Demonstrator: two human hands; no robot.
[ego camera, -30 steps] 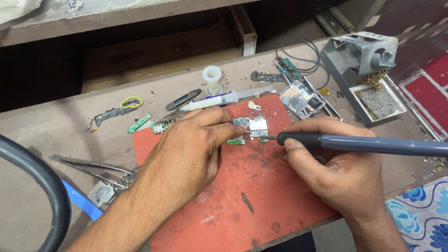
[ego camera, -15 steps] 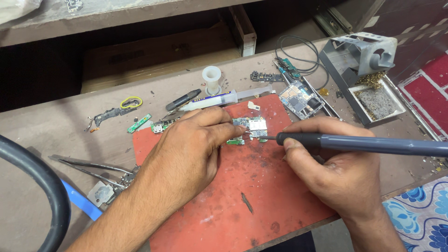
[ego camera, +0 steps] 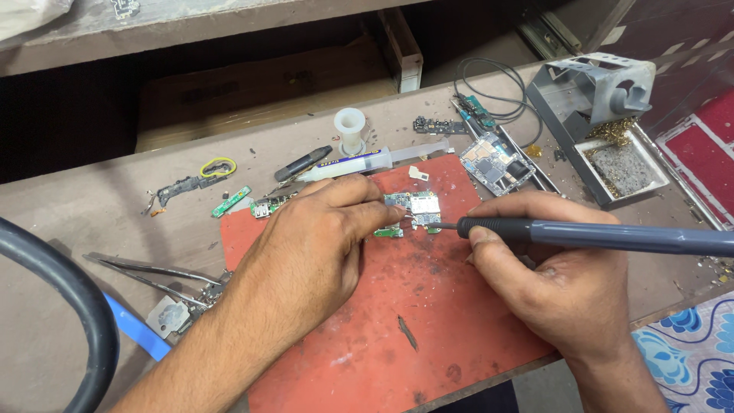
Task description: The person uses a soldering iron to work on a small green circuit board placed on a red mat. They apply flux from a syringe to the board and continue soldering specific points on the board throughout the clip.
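My left hand (ego camera: 317, 245) rests on a red work mat (ego camera: 397, 321), its fingertips pinching the left edge of a small green circuit board (ego camera: 417, 208). My right hand (ego camera: 558, 275) grips a grey soldering iron (ego camera: 596, 235) that runs off to the right. The iron's tip touches the board's lower right edge. A tiny green board piece (ego camera: 388, 232) lies just below my left fingertips.
Behind the mat lie a flux syringe (ego camera: 375, 160), a white spool (ego camera: 349, 130), a black pen-like tool (ego camera: 303, 162) and a phone board (ego camera: 495, 162). A soldering stand (ego camera: 604, 115) with brass wool sits far right. Tweezers (ego camera: 153, 275) and small parts lie left. A dark cable (ego camera: 69, 306) curves at the near left.
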